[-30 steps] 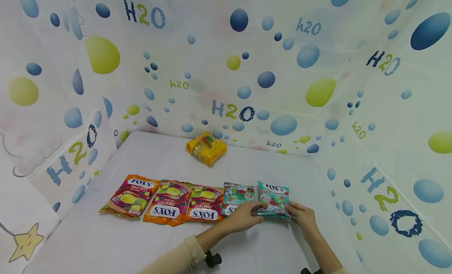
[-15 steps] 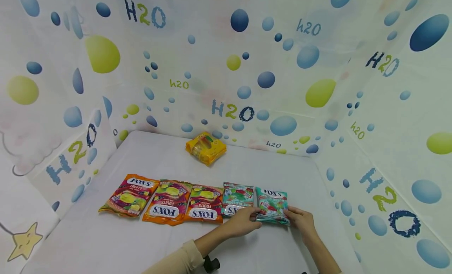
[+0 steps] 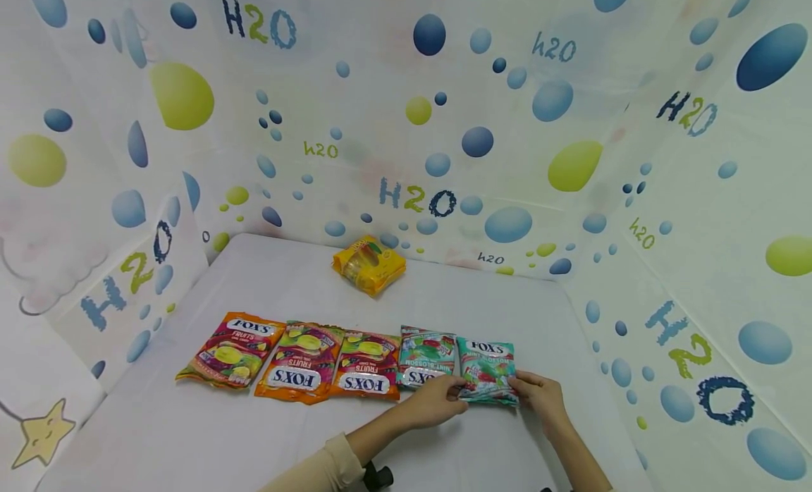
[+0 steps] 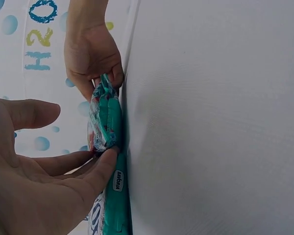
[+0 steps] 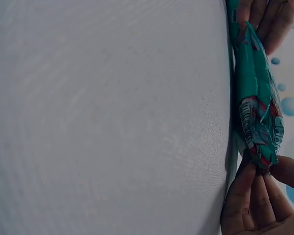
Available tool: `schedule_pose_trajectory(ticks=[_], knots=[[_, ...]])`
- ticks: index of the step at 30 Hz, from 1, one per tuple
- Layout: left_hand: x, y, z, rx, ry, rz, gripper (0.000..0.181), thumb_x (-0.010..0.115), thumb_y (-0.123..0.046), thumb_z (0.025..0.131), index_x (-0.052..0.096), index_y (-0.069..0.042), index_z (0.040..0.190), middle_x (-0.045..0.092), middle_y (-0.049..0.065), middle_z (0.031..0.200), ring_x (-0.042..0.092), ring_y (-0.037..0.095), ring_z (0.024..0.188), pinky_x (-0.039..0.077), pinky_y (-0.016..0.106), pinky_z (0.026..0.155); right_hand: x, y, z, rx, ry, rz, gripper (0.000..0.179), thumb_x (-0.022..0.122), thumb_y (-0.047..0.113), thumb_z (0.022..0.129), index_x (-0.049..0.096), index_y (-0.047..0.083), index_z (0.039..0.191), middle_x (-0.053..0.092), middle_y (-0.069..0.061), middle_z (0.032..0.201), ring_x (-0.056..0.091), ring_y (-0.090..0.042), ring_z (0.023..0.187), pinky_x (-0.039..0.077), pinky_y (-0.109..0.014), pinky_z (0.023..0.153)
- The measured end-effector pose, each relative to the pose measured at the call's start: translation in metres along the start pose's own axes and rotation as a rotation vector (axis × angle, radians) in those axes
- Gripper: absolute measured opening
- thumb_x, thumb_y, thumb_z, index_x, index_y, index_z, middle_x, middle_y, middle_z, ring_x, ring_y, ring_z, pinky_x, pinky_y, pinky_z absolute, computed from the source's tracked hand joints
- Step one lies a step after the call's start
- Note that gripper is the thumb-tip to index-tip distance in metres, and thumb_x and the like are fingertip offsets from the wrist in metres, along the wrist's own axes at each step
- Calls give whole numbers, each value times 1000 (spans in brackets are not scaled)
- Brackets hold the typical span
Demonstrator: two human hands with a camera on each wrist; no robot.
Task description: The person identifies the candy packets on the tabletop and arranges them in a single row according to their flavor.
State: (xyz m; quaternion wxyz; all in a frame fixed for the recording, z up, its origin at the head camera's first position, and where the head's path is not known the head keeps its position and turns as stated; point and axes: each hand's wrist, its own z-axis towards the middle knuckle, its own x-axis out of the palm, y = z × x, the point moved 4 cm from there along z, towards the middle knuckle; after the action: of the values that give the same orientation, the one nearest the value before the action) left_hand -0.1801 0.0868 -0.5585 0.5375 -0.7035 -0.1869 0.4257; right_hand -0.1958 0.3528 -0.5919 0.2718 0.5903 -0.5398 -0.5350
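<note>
A teal FOX'S candy bag [image 3: 487, 369] lies face up at the right end of a row of bags in the head view. At its left edge is my left hand [image 3: 436, 402]; the left wrist view shows its fingers [image 4: 99, 175] extended against the bag's edge, thumb raised away from it. My right hand [image 3: 544, 402] pinches the opposite edge, with thumb and fingers meeting at the bag's end [image 5: 264, 156] in the right wrist view. Close on the left lies a second teal candy bag [image 3: 428, 349], lettering upside down, its lower edge partly behind my left hand.
Further left in the row are three orange FOX'S fruit candy bags, the leftmost [image 3: 233, 351] lettered upright, the middle [image 3: 301, 358] and right one [image 3: 368, 365] upside down. A yellow package [image 3: 370, 265] sits at the back of the white table [image 3: 304, 450]. Patterned curtains surround it.
Both hands have brought the right teal bag slightly toward me and left, closer in line with its neighbour. The other bags and the yellow package stay where they were.
</note>
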Motion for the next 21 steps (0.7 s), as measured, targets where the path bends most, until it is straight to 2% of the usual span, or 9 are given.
schedule_pose_trajectory(ticks=[7, 21], knots=[[-1, -1, 1, -8, 31, 17, 48, 65, -23, 91, 57, 1, 133, 66, 8, 113, 60, 8, 94, 52, 26, 79, 1, 0, 0, -5, 16, -5, 48, 79, 28, 81, 67, -4, 116, 73, -9, 97, 68, -19, 79, 56, -28, 66], [-7, -6, -5, -12, -8, 55, 42, 65, -21, 90, 64, 0, 126, 67, 10, 113, 59, 6, 82, 51, 23, 66, 5, 4, -1, -33, 48, -27, 42, 78, 23, 83, 68, -5, 113, 73, -12, 97, 70, -21, 82, 58, -32, 69]])
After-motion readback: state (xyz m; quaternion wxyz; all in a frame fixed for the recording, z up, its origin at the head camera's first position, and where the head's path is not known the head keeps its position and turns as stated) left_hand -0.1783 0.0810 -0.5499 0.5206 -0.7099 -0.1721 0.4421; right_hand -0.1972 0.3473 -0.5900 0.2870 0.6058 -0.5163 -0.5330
